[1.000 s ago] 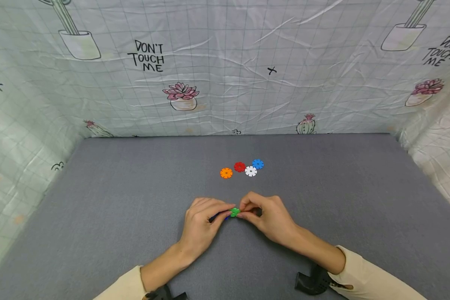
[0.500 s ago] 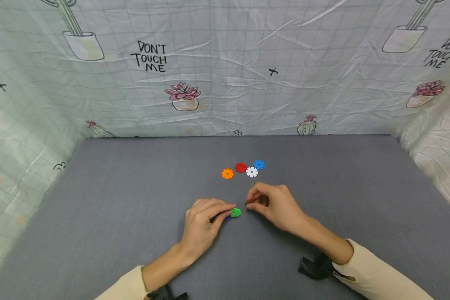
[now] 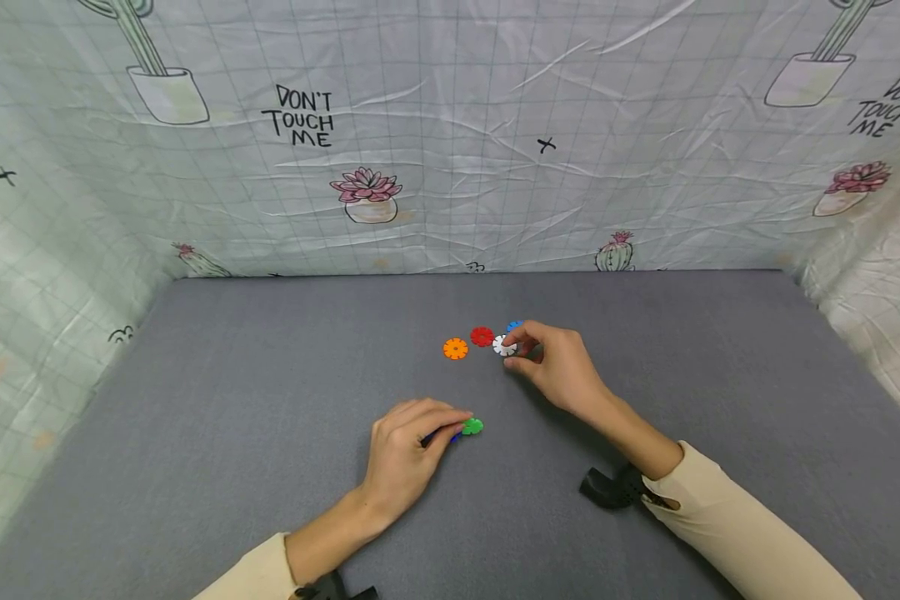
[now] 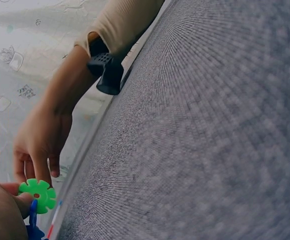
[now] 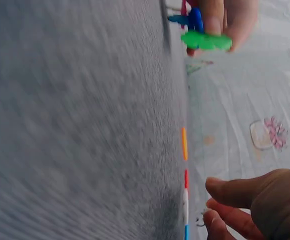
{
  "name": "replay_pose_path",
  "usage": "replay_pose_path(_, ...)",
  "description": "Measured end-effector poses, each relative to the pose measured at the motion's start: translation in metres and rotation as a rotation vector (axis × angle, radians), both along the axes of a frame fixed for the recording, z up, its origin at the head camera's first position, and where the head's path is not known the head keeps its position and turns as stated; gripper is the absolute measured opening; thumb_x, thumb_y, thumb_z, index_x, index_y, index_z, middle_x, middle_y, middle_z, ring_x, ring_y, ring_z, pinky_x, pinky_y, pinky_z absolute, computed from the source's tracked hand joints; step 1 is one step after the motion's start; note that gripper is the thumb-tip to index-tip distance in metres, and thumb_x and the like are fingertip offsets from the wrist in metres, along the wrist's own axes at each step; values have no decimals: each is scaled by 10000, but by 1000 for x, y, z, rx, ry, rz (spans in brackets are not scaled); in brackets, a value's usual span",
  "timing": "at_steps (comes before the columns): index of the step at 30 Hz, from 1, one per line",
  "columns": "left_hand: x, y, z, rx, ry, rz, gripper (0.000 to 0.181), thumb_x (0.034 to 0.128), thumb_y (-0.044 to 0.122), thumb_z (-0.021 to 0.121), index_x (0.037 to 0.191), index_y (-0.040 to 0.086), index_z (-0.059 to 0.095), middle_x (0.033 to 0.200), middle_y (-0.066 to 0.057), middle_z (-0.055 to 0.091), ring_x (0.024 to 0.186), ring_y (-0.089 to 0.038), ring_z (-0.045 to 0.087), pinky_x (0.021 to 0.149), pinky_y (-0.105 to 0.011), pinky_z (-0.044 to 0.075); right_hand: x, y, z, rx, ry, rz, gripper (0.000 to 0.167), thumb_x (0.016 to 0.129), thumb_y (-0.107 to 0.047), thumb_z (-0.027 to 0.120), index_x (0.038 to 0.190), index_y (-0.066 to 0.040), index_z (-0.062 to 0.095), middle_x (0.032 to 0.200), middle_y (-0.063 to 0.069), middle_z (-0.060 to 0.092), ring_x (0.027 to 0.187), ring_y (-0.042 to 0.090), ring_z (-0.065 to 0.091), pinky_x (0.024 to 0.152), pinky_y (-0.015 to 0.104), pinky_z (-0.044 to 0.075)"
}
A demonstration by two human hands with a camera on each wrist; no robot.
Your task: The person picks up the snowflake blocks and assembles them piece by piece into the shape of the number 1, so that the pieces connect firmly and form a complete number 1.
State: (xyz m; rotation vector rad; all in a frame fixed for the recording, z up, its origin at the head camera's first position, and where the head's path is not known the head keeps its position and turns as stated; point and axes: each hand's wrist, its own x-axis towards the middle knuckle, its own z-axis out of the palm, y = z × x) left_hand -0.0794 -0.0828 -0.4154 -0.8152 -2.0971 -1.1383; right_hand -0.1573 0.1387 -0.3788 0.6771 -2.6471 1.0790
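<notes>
Your left hand (image 4: 4,212) is pinching a green disc (image 4: 46,198), blue piece (image 4: 34,231) touching it; your right hand (image 4: 42,132) is hanging beyond, fingers downward.

This looks like a screened-off tabletop booth; whether in a home or a lab cannot be told. Creased, grid-lined fabric (image 3: 457,50) stands around a grey tabletop (image 3: 270,375) at 9, 12 and 3 o'clock, printed with potted plants (image 3: 368,196) and cartoonish lettering (image 3: 300,115) at 11 and 2. 2 black wrist-worn devices (image 3: 607,487), at 5 and 7, suggest a recording setup.
</notes>
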Motion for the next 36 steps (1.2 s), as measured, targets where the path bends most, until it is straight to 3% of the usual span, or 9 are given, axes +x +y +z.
replay_pose_path(7, 1, 1, -1, 9, -5, -4, 213, 725, -39, 795, 888, 93, 761, 840, 29, 703, 761, -103, 648, 679, -235, 513, -12, 2, -5, 23, -57, -14, 208, 817, -87, 767, 1011, -92, 695, 795, 32, 645, 611, 148, 569, 547, 310, 456)
replay_pose_path(16, 1, 1, 0, 10, -4, -3, 211, 728, -36, 795, 890, 94, 761, 841, 32, 702, 761, -105, 647, 680, -237, 512, -22, 2, -15, 33, -31, -29, 191, 822, -54, 754, 1002, -95, 703, 807, 24, 650, 672, 145, 555, 578, 311, 439)
replay_pose_path(20, 1, 1, 0, 12, -6, -4, 204, 730, -35, 794, 888, 91, 761, 843, 29, 704, 763, -108, 647, 676, -239, 513, -24, 1, -17, 38, -21, -22, 193, 818, -48, 755, 999, -92, 704, 769, 21, 629, 658, 146, 531, 574, 308, 428)
replay_pose_path(36, 0, 1, 1, 10, -7, 1, 203, 729, -29, 798, 880, 101, 762, 837, 37, 702, 760, -98, 643, 670, -233, 507, -23, 2, -12, 48, -56, 18, 302, 804, -68, 774, 1099, -69, 711, 956, 89, 586, 698, 141, 498, 613, 306, 415)
